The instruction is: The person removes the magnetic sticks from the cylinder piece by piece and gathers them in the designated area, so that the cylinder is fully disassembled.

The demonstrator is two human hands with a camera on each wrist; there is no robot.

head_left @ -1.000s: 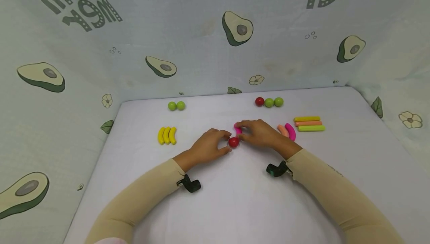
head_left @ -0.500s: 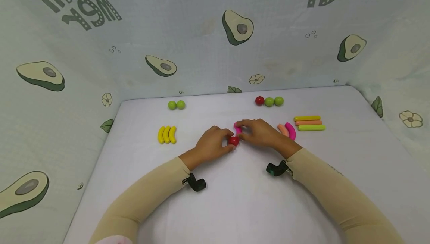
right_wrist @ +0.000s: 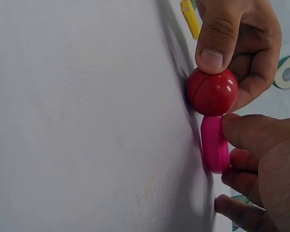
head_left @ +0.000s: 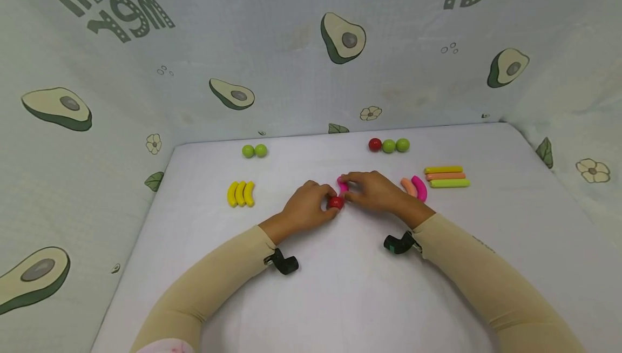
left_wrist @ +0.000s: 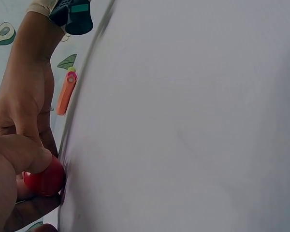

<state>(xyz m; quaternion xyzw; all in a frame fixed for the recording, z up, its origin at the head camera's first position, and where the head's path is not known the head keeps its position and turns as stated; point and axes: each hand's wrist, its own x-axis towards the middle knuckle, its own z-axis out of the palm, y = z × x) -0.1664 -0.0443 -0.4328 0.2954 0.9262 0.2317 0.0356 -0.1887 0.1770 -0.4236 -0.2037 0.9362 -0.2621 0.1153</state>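
Note:
At the middle of the table, my left hand (head_left: 306, 207) pinches a shiny red ball (head_left: 336, 203) between thumb and fingers. The right wrist view shows a thin seam round this ball (right_wrist: 212, 92). Just behind it, my right hand (head_left: 376, 192) holds a pink curved, sausage-like piece (right_wrist: 214, 145) by thumb and fingertips. One end of the pink piece meets the ball, or nearly so. From the head view, the right fingers cover part of the pink piece. Close to the right wrist lie an orange curved piece (head_left: 408, 187) and another pink curved piece (head_left: 419, 188).
Yellow bananas (head_left: 241, 194) lie side by side at left. Two green balls (head_left: 255, 151) sit at the back left. Another red ball (head_left: 374, 144) and two green balls (head_left: 396, 146) form a row behind. Straight coloured sticks (head_left: 447, 176) lie at right on the white table (head_left: 340, 299).
My left hand has moved slightly right, and its thumb and fingers have come together on the red ball. The right hand keeps its place on the pink piece.

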